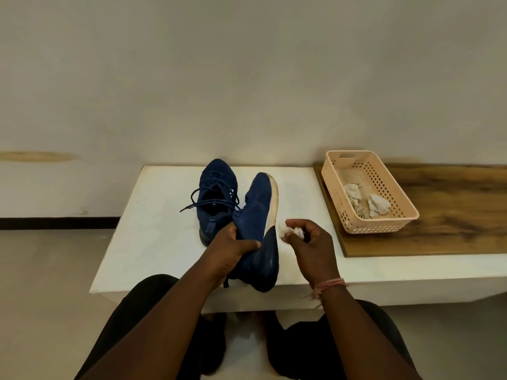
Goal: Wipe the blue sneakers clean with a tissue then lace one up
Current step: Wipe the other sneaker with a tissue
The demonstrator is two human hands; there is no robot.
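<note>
navy blue knit fills the middle of the head view: i see one sneaker [259,229] tipped on its side at the centre of the frame, its pale sole edge turned to the right and its heel hanging over the near edge of the white counter [142,242]. my left hand [230,249] grasps it around the collar and heel, thumb curled over the upper. just right of the sole, my right hand [307,242] is clenched on a crumpled white tissue [290,231], fingers curled round it; the tissue sits just beside the sole, and i cannot tell whether it touches. a thread band [329,285] circles the right wrist.

behind and left of the held shoe, the second sneaker [215,196] stands upright on the counter, toe pointing to the wall, its dark laces [192,202] loose and trailing out to the left.

in the right of the frame a peach perforated basket [395,212] rests on a wood-grain board [452,215], which lies on the counter. inside the basket lie two crumpled used tissues [378,205]. at the bottom of the frame, my knees in dark cloth [131,325].
</note>
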